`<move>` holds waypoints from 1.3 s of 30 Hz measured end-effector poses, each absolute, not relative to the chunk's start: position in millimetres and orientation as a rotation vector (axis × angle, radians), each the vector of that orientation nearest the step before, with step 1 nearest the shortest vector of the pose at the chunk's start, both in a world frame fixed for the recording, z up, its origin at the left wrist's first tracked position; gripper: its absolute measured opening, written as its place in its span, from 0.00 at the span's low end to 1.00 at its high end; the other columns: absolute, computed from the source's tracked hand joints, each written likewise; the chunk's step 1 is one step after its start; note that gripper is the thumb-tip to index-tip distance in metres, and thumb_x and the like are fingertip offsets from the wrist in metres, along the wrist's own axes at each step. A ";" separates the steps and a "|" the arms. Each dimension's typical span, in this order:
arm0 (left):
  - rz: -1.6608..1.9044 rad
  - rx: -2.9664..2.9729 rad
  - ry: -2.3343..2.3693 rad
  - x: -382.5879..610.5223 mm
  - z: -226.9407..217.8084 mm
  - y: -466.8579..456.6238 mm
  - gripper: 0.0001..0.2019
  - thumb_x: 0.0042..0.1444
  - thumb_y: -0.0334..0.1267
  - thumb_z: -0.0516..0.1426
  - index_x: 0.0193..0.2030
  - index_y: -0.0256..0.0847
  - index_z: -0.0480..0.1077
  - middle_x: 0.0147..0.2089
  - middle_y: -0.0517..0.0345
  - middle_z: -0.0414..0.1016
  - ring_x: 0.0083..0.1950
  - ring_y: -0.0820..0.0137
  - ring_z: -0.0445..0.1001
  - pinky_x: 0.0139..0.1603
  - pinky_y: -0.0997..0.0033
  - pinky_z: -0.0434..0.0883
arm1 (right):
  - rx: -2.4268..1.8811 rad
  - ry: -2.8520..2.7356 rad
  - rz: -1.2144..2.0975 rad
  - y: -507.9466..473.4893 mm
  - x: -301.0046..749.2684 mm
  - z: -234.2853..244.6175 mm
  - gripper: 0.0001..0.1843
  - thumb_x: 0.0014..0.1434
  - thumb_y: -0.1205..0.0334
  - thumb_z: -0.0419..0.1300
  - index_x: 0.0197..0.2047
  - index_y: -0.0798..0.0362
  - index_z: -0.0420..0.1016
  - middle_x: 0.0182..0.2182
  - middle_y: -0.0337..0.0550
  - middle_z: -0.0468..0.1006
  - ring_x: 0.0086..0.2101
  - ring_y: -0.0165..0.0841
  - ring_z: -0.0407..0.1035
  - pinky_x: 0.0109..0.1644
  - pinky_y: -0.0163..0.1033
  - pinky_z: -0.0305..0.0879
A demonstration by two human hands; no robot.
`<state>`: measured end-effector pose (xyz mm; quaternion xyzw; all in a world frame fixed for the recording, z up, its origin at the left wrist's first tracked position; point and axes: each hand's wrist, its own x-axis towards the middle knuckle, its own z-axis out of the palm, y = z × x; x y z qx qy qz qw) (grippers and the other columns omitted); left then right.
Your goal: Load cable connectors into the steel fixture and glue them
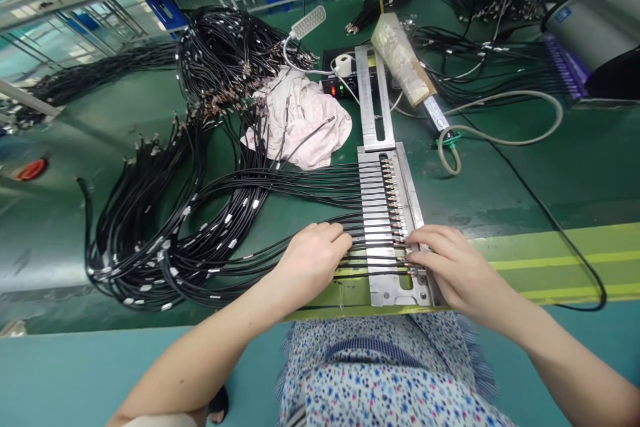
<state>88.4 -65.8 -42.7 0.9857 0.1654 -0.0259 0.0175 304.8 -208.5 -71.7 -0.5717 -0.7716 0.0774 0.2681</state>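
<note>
A slotted metal fixture lies on the bench in front of me, with several black cables laid side by side across it. Their metal connectors line up along the fixture's right half. My left hand is closed around one or more of the cables just left of the fixture; the fingertips are partly hidden. At the fixture's lower right, my right hand has its thumb and fingers at the connector ends. Whether it grips a connector is hard to make out.
Big bundles of black cable spread over the left of the green bench. Behind the fixture lie a pinkish cloth, a small lamp and a black box with lit indicators. A wrapped dispenser syringe with a hose rests right.
</note>
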 end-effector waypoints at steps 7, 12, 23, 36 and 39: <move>-0.009 3.085 0.451 87.7 -51.7 -64.6 0.10 0.60 0.27 0.48 0.29 0.39 0.64 0.28 0.57 0.63 0.30 0.68 0.62 0.31 0.68 0.60 | -1.507 -2.040 0.287 -216.7 303.2 -68.4 0.16 0.56 0.77 0.46 0.40 0.52 0.69 0.42 0.48 0.73 0.47 0.39 0.64 0.48 0.50 0.64; 0.125 3.166 0.440 89.4 -52.4 -66.8 0.12 0.58 0.23 0.46 0.27 0.39 0.63 0.27 0.56 0.61 0.30 0.66 0.60 0.30 0.67 0.57 | -1.513 -1.979 0.261 -217.9 312.2 -69.5 0.18 0.56 0.77 0.48 0.45 0.51 0.67 0.43 0.49 0.72 0.47 0.39 0.65 0.47 0.48 0.65; 0.211 3.222 0.436 94.6 -58.6 -75.3 0.13 0.56 0.22 0.45 0.25 0.39 0.61 0.27 0.56 0.60 0.29 0.67 0.59 0.30 0.66 0.57 | -1.486 -1.996 0.236 -208.0 316.5 -65.4 0.17 0.57 0.77 0.46 0.43 0.51 0.67 0.41 0.48 0.73 0.43 0.37 0.67 0.44 0.45 0.66; 0.052 3.174 0.444 99.3 -45.9 -78.2 0.10 0.52 0.20 0.47 0.27 0.39 0.60 0.28 0.56 0.62 0.30 0.66 0.62 0.30 0.66 0.60 | -1.480 -2.106 0.190 -195.2 319.8 -63.8 0.18 0.57 0.77 0.45 0.43 0.52 0.68 0.42 0.50 0.72 0.44 0.38 0.66 0.44 0.46 0.65; -0.018 3.154 0.413 101.6 -46.6 -79.3 0.07 0.56 0.26 0.49 0.29 0.39 0.61 0.29 0.56 0.62 0.31 0.66 0.62 0.31 0.65 0.60 | -1.447 -2.219 0.110 -188.5 316.7 -65.5 0.20 0.55 0.77 0.45 0.44 0.52 0.70 0.43 0.51 0.72 0.45 0.41 0.65 0.43 0.48 0.64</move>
